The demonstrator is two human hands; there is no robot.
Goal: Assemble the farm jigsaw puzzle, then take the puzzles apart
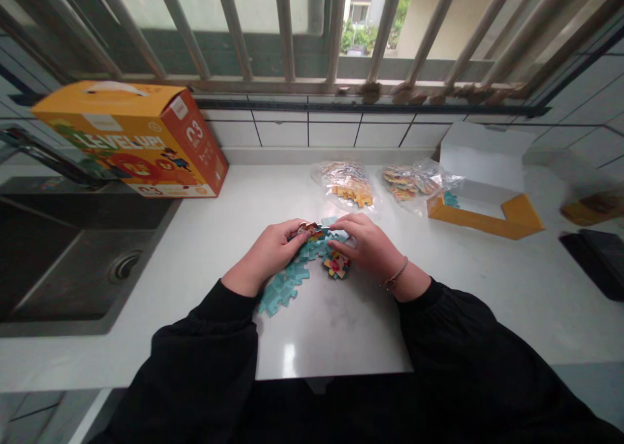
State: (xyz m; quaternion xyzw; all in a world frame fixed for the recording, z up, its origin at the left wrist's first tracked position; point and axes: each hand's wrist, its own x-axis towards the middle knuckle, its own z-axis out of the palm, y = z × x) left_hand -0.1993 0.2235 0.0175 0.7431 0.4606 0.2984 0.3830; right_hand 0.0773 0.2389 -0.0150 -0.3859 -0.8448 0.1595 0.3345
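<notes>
Over the white counter, my left hand (275, 252) is closed on a few printed jigsaw puzzle pieces (308, 228), pinched between thumb and fingers. My right hand (363, 242) is just to the right, its thumb and fingers bent around the edge of a puzzle piece that they partly hide. Under and between both hands lies a spread of teal-backed puzzle pieces (285, 287), trailing toward the lower left. A small heap of colourful picture-side pieces (336, 264) sits below my right fingers.
Behind my hands lie two clear bags of puzzle pieces (348, 184) (409, 181). An open orange and white box (482, 220) stands at right, with a dark phone-like object (597, 262) beyond. A large orange carton (131, 142) stands beside the sink (63, 262) at left.
</notes>
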